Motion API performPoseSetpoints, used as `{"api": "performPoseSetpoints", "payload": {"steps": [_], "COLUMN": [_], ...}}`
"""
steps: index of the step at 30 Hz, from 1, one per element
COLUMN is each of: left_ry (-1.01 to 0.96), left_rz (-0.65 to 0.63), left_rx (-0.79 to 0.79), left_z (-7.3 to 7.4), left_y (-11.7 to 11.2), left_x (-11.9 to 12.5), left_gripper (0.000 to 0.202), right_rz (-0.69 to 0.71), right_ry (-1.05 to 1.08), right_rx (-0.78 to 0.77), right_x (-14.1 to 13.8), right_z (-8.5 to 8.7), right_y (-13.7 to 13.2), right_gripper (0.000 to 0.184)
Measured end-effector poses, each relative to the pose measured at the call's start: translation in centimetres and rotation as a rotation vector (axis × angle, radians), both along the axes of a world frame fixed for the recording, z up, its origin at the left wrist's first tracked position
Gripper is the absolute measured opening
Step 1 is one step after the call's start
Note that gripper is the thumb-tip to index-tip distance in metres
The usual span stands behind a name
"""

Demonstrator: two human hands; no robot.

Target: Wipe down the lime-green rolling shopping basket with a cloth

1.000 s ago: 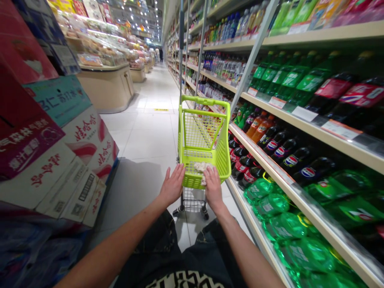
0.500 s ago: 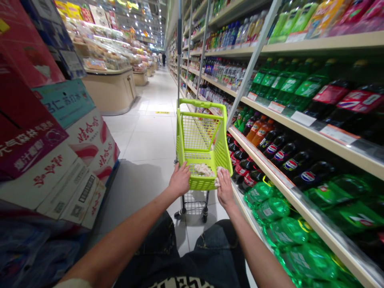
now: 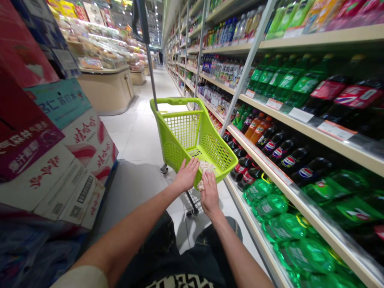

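On my left I could read 苏打水 on a teal carton (image 3: 60,102), 森林 on a purple carton (image 3: 34,142) and 娃哈哈 on a white carton (image 3: 87,138). To my right, dark bottles (image 3: 312,170) said pepsi, a green bottle (image 3: 354,212) bore a 7, and a red-labelled bottle (image 3: 357,96) showed a 0.

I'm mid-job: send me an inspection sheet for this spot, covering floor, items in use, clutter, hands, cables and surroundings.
Surface: pale tiled floor, with the wheeled cart standing on it.
Items in use: green basket on the cart; light cloth at its near end. Whether it is one piece or two cannot be told.
Clutter: drink boxes stacked on the left.
Left hand: fingers extended at the basket's near end.
Right hand: fingers over the cloth; the grip underneath is hidden.
Cables: nothing seen.
Surroundings: shelves of bottles on the right, food counters ahead on the left, a distant person down the aisle.
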State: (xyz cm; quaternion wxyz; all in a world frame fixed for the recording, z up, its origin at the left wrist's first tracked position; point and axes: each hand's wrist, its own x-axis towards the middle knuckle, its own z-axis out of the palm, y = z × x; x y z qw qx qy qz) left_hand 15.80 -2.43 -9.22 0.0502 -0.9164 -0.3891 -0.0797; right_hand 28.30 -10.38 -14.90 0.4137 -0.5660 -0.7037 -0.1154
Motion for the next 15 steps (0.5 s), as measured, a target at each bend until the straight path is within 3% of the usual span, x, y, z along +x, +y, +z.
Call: {"api": "performPoseSetpoints", "payload": {"steps": [3, 8, 12, 15], "left_ry": [0.008, -0.02, -0.053, -0.024], "left_rz": [-0.032, -0.126, 0.136, 0.148], "left_rx": [-0.003, 0.013, 0.029, 0.026], "left_z": [0.0, 1.0, 1.8, 1.6], "left_y": [-0.8, -0.4, 2.4, 3.2], "left_x": [0.9, 0.8, -1.2, -1.9], "left_gripper": [0.062, 0.061, 0.066, 0.071], "right_rz": [-0.058, -0.104, -0.195, -0.217], "right_ry": [0.017, 0.017, 0.052, 0.052], "right_rx": [-0.004, 0.052, 0.07, 0.072], "right_x": [-0.3, 4.5, 5.5, 3.2], "right_z": [0.2, 0.2, 0.6, 1.1], "right_y": [0.3, -0.1, 0.5, 2.4], "right_gripper": [0.052, 0.047, 0.043, 0.044]}}
